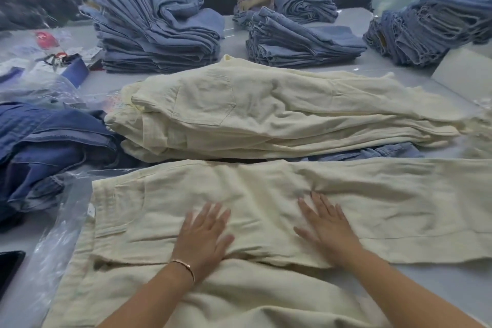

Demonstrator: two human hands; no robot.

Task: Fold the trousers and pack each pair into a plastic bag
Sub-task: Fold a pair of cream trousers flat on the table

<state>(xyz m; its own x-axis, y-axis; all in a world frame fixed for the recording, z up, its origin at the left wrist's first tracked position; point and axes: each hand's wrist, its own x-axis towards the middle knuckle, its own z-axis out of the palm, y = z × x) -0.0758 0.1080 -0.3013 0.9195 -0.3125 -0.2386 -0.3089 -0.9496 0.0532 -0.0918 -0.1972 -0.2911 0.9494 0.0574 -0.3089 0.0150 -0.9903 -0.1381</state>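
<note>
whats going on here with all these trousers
A person is smoothing a cream pair of trousers laid flat on the table, with the left hand and right hand pressed open on the cloth. A clear plastic bag lies at the left edge, not yet used. A pile of cream trousers waits behind, with blue denim stacks beyond.

Cloth on nearly every side of the two flat hands

The left hand (203,233) and right hand (326,226) press flat on the cream trousers (266,208), with bare cloth between them. At 12 o'clock a pile of cream trousers (266,112) blocks the reach forward. At 9 to 10 o'clock lies a heap of dark denim (45,141); clear plastic bags (53,242) spread at 8 o'clock. Bare table (458,282) opens at 4 o'clock. Stacks of light jeans (159,34) wall the far side.
</note>
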